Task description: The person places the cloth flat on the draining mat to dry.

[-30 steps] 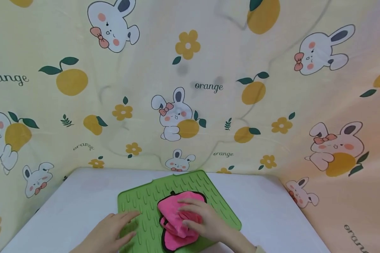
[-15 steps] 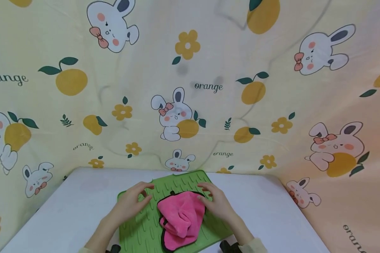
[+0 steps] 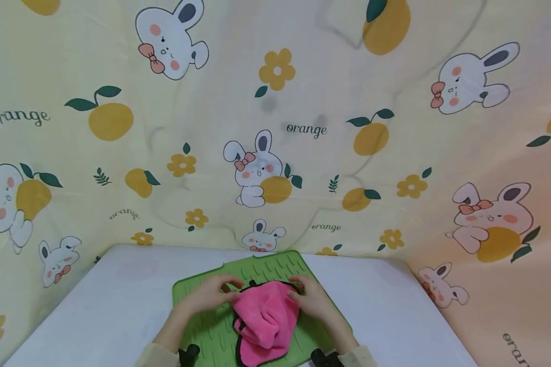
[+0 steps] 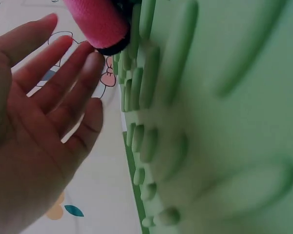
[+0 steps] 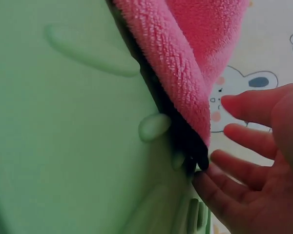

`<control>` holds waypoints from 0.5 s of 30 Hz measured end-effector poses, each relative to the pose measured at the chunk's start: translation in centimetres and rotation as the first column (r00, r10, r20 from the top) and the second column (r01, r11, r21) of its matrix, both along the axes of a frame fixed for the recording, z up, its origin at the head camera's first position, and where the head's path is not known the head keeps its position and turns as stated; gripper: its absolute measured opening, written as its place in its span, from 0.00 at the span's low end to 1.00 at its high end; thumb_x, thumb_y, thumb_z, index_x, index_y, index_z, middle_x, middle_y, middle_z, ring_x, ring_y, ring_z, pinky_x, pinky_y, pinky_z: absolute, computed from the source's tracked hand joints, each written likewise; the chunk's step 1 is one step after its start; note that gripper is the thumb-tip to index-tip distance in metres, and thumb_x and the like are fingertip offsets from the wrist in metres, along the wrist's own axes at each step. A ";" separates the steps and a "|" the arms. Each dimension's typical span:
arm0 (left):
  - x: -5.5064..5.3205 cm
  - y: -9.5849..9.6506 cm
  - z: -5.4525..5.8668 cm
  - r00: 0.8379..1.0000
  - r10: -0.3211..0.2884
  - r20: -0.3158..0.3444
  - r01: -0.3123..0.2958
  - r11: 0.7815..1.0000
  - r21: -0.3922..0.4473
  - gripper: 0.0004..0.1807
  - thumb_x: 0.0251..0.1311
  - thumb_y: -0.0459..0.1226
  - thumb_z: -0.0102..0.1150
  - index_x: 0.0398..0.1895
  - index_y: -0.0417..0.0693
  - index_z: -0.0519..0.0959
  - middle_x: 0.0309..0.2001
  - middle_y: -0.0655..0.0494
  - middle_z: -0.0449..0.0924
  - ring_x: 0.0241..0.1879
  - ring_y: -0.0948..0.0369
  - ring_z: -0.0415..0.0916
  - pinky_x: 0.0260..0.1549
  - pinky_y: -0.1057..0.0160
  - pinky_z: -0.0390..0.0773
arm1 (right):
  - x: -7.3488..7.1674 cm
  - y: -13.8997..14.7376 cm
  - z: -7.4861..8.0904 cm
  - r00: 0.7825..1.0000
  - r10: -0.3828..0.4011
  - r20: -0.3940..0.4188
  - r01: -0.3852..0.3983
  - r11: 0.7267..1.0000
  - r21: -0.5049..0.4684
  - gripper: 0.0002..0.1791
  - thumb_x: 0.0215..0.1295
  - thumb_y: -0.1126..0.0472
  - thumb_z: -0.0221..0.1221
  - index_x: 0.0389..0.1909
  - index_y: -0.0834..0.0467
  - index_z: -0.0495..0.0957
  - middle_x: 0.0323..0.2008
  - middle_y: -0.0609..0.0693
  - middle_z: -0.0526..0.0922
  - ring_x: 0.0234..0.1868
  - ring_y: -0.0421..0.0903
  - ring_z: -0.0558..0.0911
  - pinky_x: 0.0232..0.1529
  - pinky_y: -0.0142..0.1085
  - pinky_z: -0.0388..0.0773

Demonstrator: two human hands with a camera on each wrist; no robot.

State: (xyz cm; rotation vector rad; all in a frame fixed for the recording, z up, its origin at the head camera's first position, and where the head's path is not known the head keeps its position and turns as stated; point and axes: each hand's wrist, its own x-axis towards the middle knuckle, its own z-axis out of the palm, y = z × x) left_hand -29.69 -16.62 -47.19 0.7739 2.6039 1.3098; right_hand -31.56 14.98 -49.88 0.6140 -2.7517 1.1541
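Cloth (image 3: 268, 318): one, pink
Mat (image 3: 211, 331): one, green, underneath
Left hand (image 3: 211, 294): your fingers spread, beside the cloth
Right hand (image 3: 313, 298): yours likewise

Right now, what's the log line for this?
pink cloth: crumpled on green mat; left fingers: relaxed, near far left corner; right fingers: relaxed, near far right corner; touch: unclear
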 end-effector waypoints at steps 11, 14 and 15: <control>0.1 0.4 -1.2 1.000 0.013 0.011 -0.012 0.999 -0.046 0.16 0.69 0.37 0.66 0.56 0.38 0.82 0.46 0.50 0.85 0.46 0.52 0.81 0.45 0.51 0.82 | -0.1 0.4 -0.5 1.000 0.016 0.012 -0.017 0.999 0.046 0.21 0.61 0.66 0.70 0.55 0.66 0.82 0.53 0.62 0.84 0.58 0.64 0.80 0.60 0.61 0.75; 0.1 0.4 -1.4 1.000 0.023 0.006 -0.022 0.998 -0.051 0.15 0.69 0.37 0.66 0.55 0.40 0.83 0.43 0.54 0.84 0.45 0.54 0.80 0.46 0.51 0.82 | -0.2 0.3 -0.5 1.000 0.014 0.013 -0.015 0.998 0.055 0.21 0.59 0.67 0.71 0.55 0.66 0.82 0.52 0.61 0.84 0.56 0.63 0.81 0.59 0.60 0.76; 0.1 0.4 -1.4 1.000 0.029 0.003 -0.029 0.998 -0.052 0.15 0.68 0.37 0.66 0.55 0.41 0.83 0.43 0.55 0.84 0.45 0.55 0.80 0.46 0.51 0.81 | -0.1 0.2 -0.5 1.000 0.016 0.014 -0.017 0.998 0.054 0.21 0.59 0.67 0.71 0.54 0.65 0.82 0.52 0.61 0.84 0.57 0.63 0.81 0.59 0.60 0.76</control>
